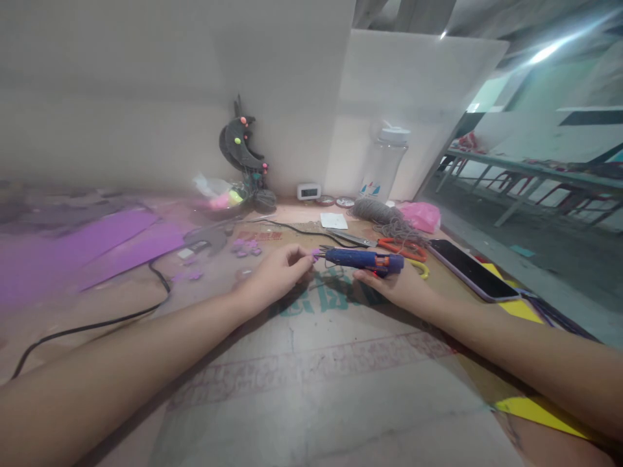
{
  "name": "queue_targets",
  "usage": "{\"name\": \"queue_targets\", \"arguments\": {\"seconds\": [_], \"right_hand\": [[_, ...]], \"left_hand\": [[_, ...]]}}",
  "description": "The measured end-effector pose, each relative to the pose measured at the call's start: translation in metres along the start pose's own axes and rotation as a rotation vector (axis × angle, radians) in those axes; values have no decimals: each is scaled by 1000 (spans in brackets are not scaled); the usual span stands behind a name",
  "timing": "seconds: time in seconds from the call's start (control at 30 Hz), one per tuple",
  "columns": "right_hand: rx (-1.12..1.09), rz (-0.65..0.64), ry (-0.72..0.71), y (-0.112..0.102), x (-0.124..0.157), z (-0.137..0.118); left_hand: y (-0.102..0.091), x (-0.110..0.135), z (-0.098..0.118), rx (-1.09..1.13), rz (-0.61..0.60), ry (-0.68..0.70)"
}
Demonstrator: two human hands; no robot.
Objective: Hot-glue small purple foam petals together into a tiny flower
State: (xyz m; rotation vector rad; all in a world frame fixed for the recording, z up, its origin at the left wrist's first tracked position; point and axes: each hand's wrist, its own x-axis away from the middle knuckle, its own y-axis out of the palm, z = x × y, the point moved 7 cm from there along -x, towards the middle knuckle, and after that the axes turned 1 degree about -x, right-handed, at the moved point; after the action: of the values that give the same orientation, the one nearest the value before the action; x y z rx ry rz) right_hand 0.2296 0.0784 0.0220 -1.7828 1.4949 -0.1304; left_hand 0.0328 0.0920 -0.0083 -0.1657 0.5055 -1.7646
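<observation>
A blue hot glue gun (357, 259) lies level in my right hand (394, 283), its nozzle pointing left and a small red light glowing underneath. My left hand (287, 264) pinches a small purple piece (316, 254) right at the nozzle tip. The piece looks like purple foam or paper; whether the nozzle touches it I cannot tell. Left of that hand, several little purple cut-outs (246, 246) are scattered on the table, with more purple bits (189, 276) nearer the cable.
Orange-handled scissors (402, 248), grey yarn (377, 214) and a pink bag (422, 216) lie behind the glue gun. A phone (472, 269) is at right. Purple sheets (131, 246) and a black cable (97, 322) are at left. A crescent ornament (241, 143) and clear bottle (384, 165) stand behind.
</observation>
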Motion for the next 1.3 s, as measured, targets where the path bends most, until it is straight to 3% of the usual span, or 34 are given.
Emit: {"name": "queue_targets", "arguments": {"seconds": [1.3], "right_hand": [[105,16,-68,0,-1,0]], "left_hand": [[-2,-1,-1,-2,20,8]]}}
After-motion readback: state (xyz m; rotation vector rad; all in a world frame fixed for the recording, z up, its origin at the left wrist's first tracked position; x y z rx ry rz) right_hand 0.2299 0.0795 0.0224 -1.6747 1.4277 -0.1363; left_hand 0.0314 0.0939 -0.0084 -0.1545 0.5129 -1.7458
